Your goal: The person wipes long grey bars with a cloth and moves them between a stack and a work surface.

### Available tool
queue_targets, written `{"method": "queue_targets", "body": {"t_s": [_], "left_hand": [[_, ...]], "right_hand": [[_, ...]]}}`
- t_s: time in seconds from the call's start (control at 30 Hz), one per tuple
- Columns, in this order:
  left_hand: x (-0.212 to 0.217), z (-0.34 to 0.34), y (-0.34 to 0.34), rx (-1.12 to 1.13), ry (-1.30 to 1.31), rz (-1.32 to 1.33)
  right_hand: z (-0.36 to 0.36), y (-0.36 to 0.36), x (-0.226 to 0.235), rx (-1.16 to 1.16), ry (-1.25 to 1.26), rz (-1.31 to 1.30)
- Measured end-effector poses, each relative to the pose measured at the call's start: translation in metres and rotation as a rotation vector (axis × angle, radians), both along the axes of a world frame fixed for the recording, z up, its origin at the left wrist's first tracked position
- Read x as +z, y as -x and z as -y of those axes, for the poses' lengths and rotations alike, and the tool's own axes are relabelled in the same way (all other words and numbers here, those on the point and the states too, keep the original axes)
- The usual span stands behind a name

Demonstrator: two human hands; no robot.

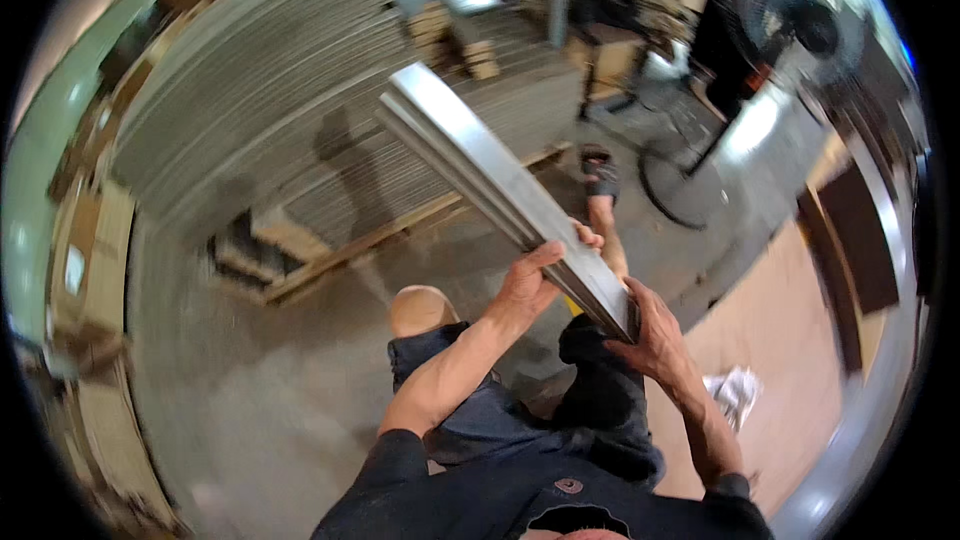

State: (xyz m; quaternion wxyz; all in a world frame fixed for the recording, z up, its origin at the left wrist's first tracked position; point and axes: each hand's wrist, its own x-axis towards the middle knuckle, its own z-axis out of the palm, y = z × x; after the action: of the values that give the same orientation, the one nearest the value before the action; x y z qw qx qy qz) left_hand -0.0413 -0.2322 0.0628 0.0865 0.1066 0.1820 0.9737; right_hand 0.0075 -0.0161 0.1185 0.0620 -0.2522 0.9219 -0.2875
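Note:
A long silvery metal profile (490,165) with lengthwise grooves is held up in front of my lap, slanting from the upper left down to the right. It may be several strips stacked together; I cannot tell. My left hand (532,285) wraps round it below its middle, with the thumb on the near side and fingertips showing past the far edge. At its lower end, my right hand (650,335) grips the corner, the fingers along the right side. The far end of the profile points away from me, over a big stack of flat grey sheets.
The stack of grey sheets (270,70) stands on a wooden pallet (380,233) at the far left. Small wood blocks (430,30) lie on it. A large fan (790,30) stands at the far right. A wooden board (770,330) and a white cloth (735,395) are at my right. Cartons (90,250) line the left.

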Motion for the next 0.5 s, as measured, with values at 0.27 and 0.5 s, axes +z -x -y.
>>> {"method": "queue_targets", "body": {"t_s": [0.27,0.5], "left_hand": [[0.014,0.055,-0.015,0.249,0.035,-0.139],[0.020,0.114,-0.032,0.457,-0.014,-0.138]], "right_hand": [[0.039,0.037,-0.009,0.209,-0.135,-0.060],[0.097,0.054,0.005,0.309,-0.103,-0.102]]}}
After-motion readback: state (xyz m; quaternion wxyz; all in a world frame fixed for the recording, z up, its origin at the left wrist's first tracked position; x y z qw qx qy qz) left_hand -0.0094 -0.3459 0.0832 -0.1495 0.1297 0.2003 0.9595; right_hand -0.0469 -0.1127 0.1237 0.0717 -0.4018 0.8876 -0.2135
